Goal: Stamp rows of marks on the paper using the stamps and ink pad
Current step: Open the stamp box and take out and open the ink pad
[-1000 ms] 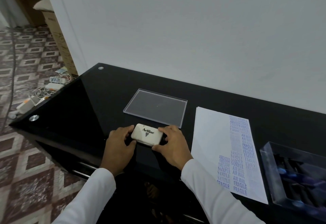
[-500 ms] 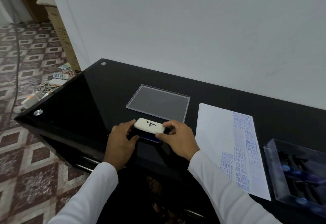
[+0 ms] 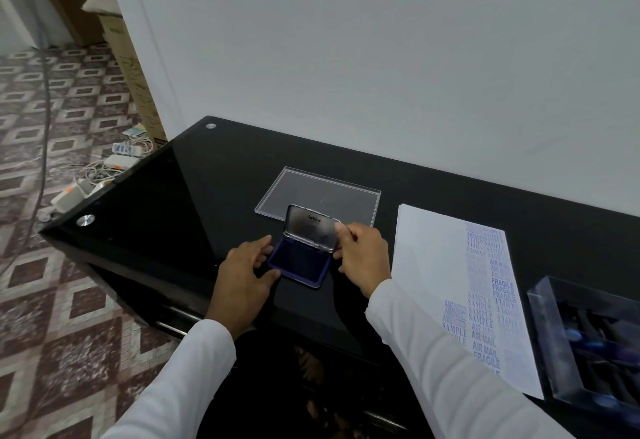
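The ink pad sits open on the black glass table, close to the table's front edge and roughly midway along it. Its blue base lies flat, and the metal lid stands nearly upright on the hinge at the far side. The person's left hand steadies the base from the left, thumb against the near corner and fingers lying fairly straight along the left side, touching rather than wrapping it. The right hand pinches the lid's right edge between thumb and fingertips, holding it up. Both arms wear white sleeves.

Just behind the lid, a clear plastic cover lies flat on the table. To the right of the ink pad, well clear of it, the paper lies with its long side running toward the front edge; blue stamped words such as SAMPLE, AIR MAIL and FRAGILE fill columns down its right half. At the table's right end, beside the paper, a clear box holds what look like dark-handled stamps, though they are too blurred to be sure.
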Action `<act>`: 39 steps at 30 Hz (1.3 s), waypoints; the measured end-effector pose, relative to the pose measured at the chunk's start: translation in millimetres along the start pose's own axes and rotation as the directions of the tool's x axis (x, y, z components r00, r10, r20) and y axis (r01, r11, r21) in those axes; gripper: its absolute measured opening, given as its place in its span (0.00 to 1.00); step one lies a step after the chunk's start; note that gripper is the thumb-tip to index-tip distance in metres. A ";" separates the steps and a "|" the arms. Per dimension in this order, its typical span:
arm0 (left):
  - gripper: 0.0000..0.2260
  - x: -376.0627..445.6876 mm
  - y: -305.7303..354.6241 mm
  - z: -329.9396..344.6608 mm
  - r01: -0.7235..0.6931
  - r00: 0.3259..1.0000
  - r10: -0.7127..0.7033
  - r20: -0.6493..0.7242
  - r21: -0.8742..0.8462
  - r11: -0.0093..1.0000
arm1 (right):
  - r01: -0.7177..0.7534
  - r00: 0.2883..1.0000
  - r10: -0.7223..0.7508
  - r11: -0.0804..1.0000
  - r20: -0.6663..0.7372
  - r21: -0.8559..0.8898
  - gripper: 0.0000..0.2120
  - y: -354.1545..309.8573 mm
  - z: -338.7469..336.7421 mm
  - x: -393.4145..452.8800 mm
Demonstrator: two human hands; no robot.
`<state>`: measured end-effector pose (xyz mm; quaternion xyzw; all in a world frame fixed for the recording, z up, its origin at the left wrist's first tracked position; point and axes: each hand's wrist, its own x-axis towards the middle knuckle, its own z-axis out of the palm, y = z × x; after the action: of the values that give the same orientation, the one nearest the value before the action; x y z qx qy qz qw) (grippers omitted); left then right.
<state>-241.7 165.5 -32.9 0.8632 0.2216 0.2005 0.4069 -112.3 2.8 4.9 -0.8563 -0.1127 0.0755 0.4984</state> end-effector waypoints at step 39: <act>0.34 -8.9 38.4 -1.0 0.026 0.992 -0.074 0.100 0.414 0.910 | 0.352 0.936 -0.315 0.818 0.158 -0.455 0.12 12.1 -13.1 -38.2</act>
<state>-241.1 139.3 -3.4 0.9335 0.2576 0.0896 0.2328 -144.5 -24.2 1.5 -0.9157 -0.2947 -0.0106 0.2730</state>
